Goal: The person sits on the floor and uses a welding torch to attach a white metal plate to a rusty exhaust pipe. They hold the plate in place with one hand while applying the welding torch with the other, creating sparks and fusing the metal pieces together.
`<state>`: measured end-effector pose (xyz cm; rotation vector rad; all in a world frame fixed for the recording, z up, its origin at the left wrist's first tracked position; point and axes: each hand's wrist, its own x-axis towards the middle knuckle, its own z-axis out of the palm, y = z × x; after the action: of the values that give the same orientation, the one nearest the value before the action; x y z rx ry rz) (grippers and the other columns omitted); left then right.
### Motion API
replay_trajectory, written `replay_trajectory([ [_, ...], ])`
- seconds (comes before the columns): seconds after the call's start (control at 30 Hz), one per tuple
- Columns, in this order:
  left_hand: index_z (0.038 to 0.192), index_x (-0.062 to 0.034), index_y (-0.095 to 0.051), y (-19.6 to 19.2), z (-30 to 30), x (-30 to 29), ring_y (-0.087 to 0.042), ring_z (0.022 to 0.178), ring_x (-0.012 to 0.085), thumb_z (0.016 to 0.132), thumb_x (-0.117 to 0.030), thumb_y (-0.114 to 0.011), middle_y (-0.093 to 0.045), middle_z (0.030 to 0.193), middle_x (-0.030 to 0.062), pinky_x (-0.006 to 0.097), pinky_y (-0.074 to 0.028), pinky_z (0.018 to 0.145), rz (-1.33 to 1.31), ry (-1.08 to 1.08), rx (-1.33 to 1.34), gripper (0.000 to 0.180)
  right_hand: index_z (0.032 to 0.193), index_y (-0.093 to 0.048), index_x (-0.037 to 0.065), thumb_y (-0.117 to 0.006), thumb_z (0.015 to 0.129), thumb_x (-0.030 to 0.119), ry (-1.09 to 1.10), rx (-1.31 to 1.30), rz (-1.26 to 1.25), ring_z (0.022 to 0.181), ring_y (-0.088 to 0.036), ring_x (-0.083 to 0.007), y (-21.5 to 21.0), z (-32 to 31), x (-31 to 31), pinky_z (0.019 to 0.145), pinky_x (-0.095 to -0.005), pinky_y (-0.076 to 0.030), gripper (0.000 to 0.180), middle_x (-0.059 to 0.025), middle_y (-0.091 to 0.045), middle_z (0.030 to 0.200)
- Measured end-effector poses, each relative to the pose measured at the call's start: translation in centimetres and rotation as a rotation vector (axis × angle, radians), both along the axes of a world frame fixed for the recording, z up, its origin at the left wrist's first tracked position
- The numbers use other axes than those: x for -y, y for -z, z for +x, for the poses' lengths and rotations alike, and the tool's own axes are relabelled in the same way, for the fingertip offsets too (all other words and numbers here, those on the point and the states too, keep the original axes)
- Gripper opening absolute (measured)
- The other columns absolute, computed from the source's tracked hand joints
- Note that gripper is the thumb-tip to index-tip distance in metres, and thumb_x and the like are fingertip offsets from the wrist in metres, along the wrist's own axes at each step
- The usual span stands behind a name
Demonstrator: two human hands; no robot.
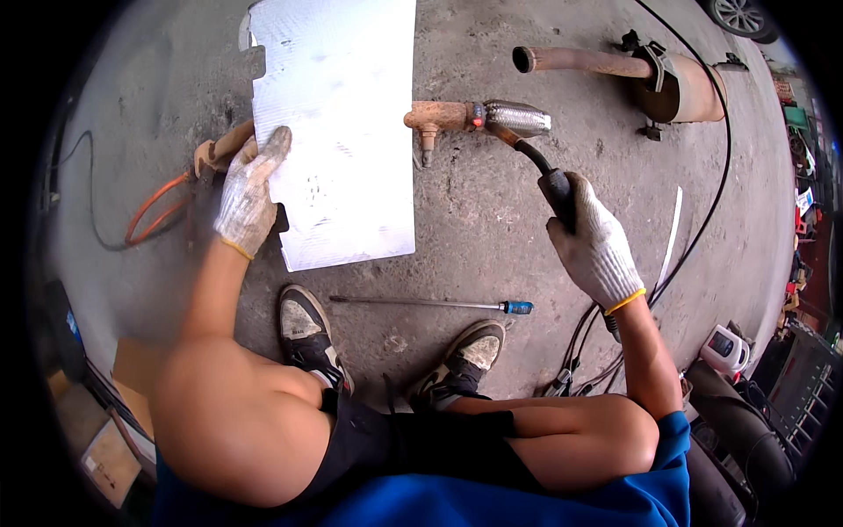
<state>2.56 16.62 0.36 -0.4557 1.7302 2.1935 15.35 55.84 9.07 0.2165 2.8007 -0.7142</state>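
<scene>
My left hand (pixel 250 193), in a white knitted work glove, grips the left edge of a white flat sheet (pixel 347 132) with notched sides. Its thumb lies on the near face; the other fingers are partly hidden. In my gloved right hand (pixel 600 241) is a welding torch (pixel 557 195), closed round its black handle. The torch's neck bends down to the joint between a rusty exhaust pipe (pixel 442 114) and a braided metal flex section (pixel 518 118). An orange-red spot shows at that joint. The sheet covers the middle of the pipe, whose other end emerges near my left hand.
A muffler (pixel 689 88) with a pipe lies at the upper right. Between my shoes sits a long screwdriver-like tool (pixel 430 304) with a blue handle. A black cable (pixel 727 132) curves along the right, near a thin metal strip (pixel 672 230). An orange cable (pixel 145 211) loops at left.
</scene>
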Motion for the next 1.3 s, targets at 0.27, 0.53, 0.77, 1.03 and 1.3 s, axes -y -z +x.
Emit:
replay_trajectory([
  [0.27, 0.123, 0.0023, -0.064, 1.6, -2.3, -1.9, -0.069, 0.103, 0.0184, 0.096, -0.023, -0.076, -0.07, 0.115, 0.0122, 0.034, -0.057, 0.087, -0.083, -0.016, -0.026, 0.039, 0.138, -0.045, 0.004, -0.067, 0.089, 0.012, -0.023, -0.033, 0.03, 0.093, -0.067, -0.0472, 0.3, 0.2, -0.6, 0.08, -0.0496, -0.053, 0.055, -0.0284, -0.066, 0.099],
  [0.53, 0.125, 0.0027, -0.063, 2.4, -3.8, -1.9, -0.069, 0.1, 0.0209, 0.095, -0.023, -0.076, -0.07, 0.111, 0.0129, 0.034, -0.057, 0.087, -0.05, -0.06, -0.027, 0.042, 0.124, -0.048, -0.002, -0.061, 0.09, 0.013, -0.139, 0.036, 0.195, 0.09, -0.07, -0.0457, -2.1, -4.4, -0.8, 0.08, -0.0515, -0.055, 0.04, -0.0287, -0.069, 0.093],
  [0.77, 0.129, 0.0042, -0.06, 3.5, -5.0, -1.6, -0.07, 0.099, 0.0221, 0.094, -0.022, -0.077, -0.07, 0.115, 0.0119, 0.035, -0.06, 0.085, -0.031, -0.158, -0.122, 0.047, 0.126, -0.046, -0.003, -0.061, 0.09, 0.014, -0.15, 0.029, 0.232, 0.09, -0.07, -0.0466, -3.0, -4.9, 0.1, 0.079, -0.0519, -0.055, 0.042, -0.0287, -0.069, 0.091],
  [1.03, 0.138, 0.0116, -0.05, 1.1, -9.0, -1.6, -0.07, 0.108, 0.0287, 0.092, -0.03, -0.078, -0.066, 0.122, 0.0225, 0.038, -0.06, 0.09, -0.154, -0.049, -0.042, 0.068, 0.134, -0.045, -0.002, -0.063, 0.089, 0.014, -0.097, 0.008, 0.212, 0.098, -0.069, -0.0472, -2.6, -5.5, -0.1, 0.085, -0.0518, -0.055, 0.051, -0.0311, -0.069, 0.101],
  [1.3, 0.138, 0.0125, -0.049, 2.8, -13.9, 1.4, -0.073, 0.106, 0.0284, 0.094, -0.034, -0.074, -0.067, 0.124, 0.0243, 0.038, -0.061, 0.089, -0.072, 0.155, 0.007, 0.068, 0.141, -0.045, 0.002, -0.064, 0.088, 0.014, -0.068, -0.053, 0.164, 0.091, -0.067, -0.0445, -2.3, -5.3, 0.0, 0.081, -0.0476, -0.053, 0.057, -0.0299, -0.064, 0.101],
])
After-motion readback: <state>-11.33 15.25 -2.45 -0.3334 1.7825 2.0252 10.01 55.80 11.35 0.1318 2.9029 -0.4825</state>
